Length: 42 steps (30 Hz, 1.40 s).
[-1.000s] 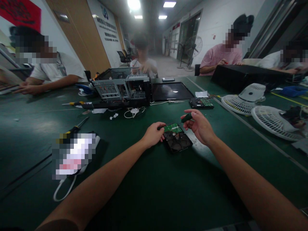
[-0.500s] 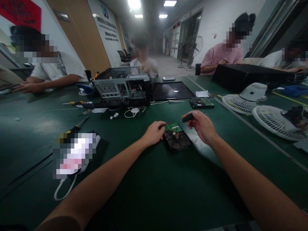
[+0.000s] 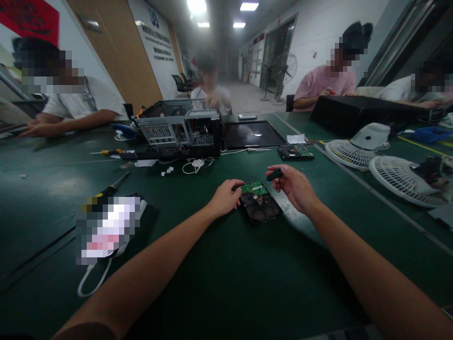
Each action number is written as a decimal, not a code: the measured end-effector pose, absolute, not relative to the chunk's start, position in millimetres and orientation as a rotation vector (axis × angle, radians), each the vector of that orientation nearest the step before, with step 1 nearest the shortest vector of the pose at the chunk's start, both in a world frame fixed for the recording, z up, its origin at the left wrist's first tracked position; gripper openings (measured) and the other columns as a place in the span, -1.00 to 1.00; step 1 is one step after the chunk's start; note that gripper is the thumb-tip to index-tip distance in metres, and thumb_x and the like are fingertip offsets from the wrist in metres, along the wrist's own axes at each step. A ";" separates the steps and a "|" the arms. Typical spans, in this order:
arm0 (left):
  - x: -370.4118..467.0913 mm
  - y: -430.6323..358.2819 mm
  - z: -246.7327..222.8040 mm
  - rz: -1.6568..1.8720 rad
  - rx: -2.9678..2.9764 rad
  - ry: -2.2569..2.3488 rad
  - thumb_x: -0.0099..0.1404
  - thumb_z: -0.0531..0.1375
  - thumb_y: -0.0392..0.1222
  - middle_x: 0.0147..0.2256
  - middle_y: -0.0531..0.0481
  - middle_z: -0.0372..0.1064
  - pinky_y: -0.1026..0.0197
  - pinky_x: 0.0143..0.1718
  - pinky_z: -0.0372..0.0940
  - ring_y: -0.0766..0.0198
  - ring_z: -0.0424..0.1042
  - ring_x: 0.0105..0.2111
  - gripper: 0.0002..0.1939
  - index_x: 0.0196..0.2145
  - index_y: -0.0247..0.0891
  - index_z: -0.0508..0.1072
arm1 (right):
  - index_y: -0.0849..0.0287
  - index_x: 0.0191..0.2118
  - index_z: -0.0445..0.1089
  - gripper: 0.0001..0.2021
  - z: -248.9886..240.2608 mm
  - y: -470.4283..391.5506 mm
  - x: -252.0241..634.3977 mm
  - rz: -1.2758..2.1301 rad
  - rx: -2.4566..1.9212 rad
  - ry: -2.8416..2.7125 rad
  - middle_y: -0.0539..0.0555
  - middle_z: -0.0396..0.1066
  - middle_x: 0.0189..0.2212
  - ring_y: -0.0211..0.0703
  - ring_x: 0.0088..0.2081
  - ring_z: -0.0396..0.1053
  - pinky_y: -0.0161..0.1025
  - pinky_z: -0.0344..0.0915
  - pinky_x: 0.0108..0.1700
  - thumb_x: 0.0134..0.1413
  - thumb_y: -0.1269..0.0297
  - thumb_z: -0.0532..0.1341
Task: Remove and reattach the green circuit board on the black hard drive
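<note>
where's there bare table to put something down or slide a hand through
Widest: green table between left forearm and right forearm, nearer than the hard drive. Another lies between right forearm and white fan parts. Crowded: the far side, with computer case, dark panel and white cable.

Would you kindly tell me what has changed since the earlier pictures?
Only slightly: the right hand's index finger has lowered towards the dark handle, which now tilts less. Nothing was newly gripped or released. The left hand stays on the hard drive.
</note>
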State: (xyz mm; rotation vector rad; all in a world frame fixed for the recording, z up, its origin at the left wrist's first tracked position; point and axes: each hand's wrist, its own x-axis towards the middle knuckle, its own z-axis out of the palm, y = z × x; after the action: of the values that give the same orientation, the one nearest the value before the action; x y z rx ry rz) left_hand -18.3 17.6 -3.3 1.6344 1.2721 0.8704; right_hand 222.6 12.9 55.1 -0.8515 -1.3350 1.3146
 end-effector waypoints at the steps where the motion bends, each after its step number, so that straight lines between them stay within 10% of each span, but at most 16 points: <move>1: -18.1 17.5 -3.2 0.869 1.630 1.266 0.50 0.09 -0.20 -0.46 0.03 0.38 0.37 -0.62 0.24 0.41 0.36 -0.63 -0.62 0.20 -0.35 0.37 | 0.10 -0.06 0.54 -0.69 55.1 13.0 222.6 1.320 -0.855 -1.334 0.14 0.49 -0.12 -0.20 -0.36 0.32 -0.20 0.19 -0.37 0.30 0.03 0.19; 42: -19.4 19.3 -3.3 0.885 1.613 1.217 0.49 0.10 -0.22 -0.32 -0.06 0.44 0.38 -0.62 0.31 0.41 0.42 -0.58 -0.63 0.19 -0.34 0.36 | 0.17 -0.12 0.55 -0.69 105.3 82.5 225.1 1.578 -1.010 -1.567 0.18 0.51 -0.28 -0.26 -0.57 0.21 -0.24 -0.01 -0.64 0.19 0.07 0.23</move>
State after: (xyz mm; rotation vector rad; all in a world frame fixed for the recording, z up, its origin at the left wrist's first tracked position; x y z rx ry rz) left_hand -19.4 19.3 -3.3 1.6131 1.2168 0.8846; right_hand 225.1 82.5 105.3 -1.0104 -1.5671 1.5783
